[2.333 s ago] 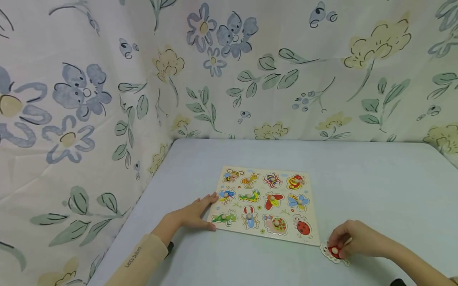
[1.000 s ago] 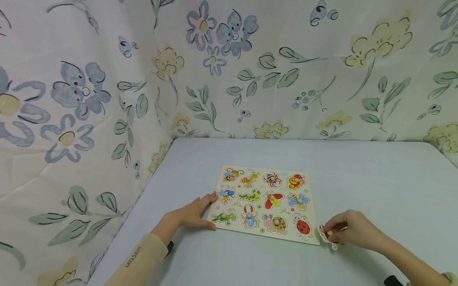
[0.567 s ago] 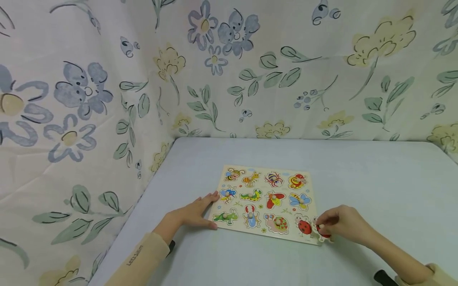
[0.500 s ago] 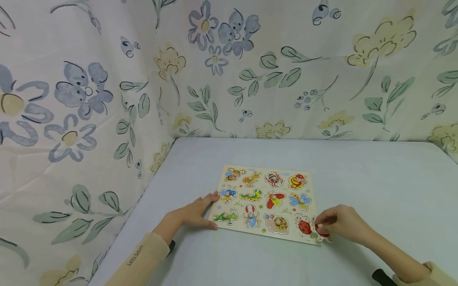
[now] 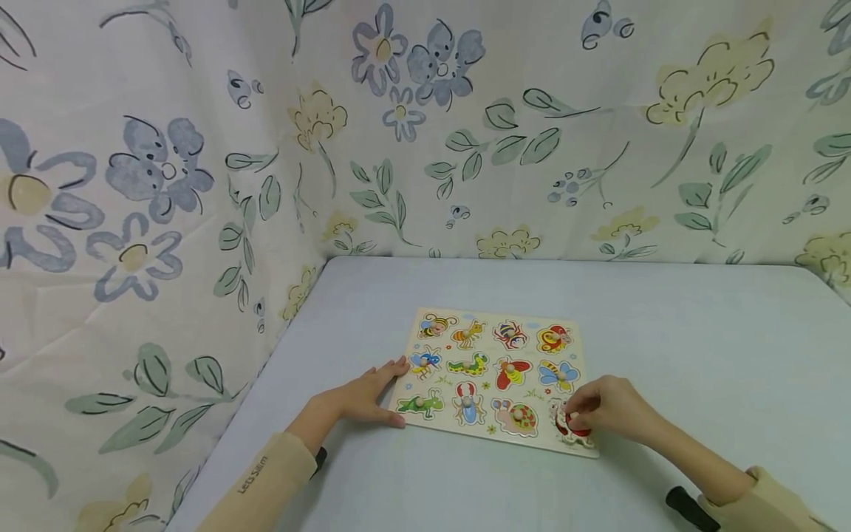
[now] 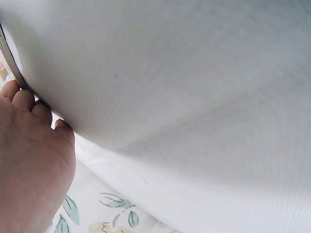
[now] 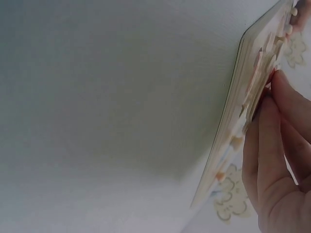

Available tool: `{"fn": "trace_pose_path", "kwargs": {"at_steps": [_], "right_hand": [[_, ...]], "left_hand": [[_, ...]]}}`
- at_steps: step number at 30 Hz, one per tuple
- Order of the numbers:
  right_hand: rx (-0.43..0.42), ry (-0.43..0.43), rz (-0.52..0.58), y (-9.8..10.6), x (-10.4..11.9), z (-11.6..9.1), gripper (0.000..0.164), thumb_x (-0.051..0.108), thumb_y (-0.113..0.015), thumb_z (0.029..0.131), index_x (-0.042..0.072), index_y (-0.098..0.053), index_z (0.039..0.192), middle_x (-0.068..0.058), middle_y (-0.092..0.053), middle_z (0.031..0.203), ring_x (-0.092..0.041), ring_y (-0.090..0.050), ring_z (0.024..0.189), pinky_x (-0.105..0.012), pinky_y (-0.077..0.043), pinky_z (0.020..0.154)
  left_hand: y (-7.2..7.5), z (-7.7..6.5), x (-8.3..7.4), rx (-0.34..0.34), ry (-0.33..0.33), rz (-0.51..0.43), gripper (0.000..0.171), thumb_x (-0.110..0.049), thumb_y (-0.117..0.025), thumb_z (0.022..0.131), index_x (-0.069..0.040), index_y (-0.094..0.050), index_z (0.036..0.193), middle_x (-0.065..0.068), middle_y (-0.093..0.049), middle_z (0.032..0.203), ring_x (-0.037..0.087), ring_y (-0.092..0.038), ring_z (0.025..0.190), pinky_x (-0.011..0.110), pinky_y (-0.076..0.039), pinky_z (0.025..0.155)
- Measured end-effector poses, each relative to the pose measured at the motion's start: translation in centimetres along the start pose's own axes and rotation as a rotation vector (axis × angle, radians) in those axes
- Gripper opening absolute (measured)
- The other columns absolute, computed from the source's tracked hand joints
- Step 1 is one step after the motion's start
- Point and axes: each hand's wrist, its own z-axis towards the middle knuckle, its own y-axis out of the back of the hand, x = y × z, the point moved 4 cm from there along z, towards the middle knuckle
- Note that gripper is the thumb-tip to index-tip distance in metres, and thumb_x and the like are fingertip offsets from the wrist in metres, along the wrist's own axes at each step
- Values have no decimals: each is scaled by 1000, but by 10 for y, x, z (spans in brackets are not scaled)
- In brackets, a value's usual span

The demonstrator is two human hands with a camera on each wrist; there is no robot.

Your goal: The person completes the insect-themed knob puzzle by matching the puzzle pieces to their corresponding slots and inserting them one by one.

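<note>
A wooden peg puzzle board with several insect pieces lies on the table in the head view. At its lower right corner, my right hand pinches a red ladybug puzzle piece over the printed ladybug, which it largely covers. The right wrist view has this piece slightly off the board's surface and tilted, fingers and thumb at its knob. My left hand rests at the board's left edge, fingers extended and thumb by the lower left corner. Only part of that hand shows in the left wrist view.
A pale table surrounds the board. Floral cloth hangs behind the table and along its left side. Other pieces sit in the board, among them a snail just left of the ladybug spot and a blue-winged insect above it.
My right hand has carried the ladybug piece from the table right of the board, leftward past the board's edge, onto the printed ladybug. The left hand has stayed in place.
</note>
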Motion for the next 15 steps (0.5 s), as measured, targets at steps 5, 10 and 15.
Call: {"fn": "trace_pose_path", "kwargs": {"at_steps": [5, 10, 15], "right_hand": [[2, -14, -13, -5, 2, 6, 9, 7, -82, 75, 7, -75, 80, 6, -67, 73, -4, -49, 61, -20, -44, 51], [12, -22, -18, -8, 3, 9, 9, 4, -81, 74, 7, -75, 79, 6, -66, 72, -6, -49, 61, -20, -43, 51], [24, -30, -15, -10, 4, 12, 9, 5, -81, 75, 7, -74, 79, 6, -63, 69, -9, -50, 63, -20, -43, 52]], "left_hand": [[1, -1, -1, 2, 5, 0, 99, -45, -77, 80, -5, -24, 154, 10, -15, 162, 30, -15, 147, 49, -13, 119], [1, -1, -3, 4, 14, -7, 99, -45, -77, 80, -6, -24, 154, 8, -14, 162, 30, -15, 147, 49, -13, 119], [1, -2, -3, 2, 22, -7, 99, -44, -78, 80, -6, -24, 154, 8, -15, 162, 29, -15, 147, 49, -13, 119]]}}
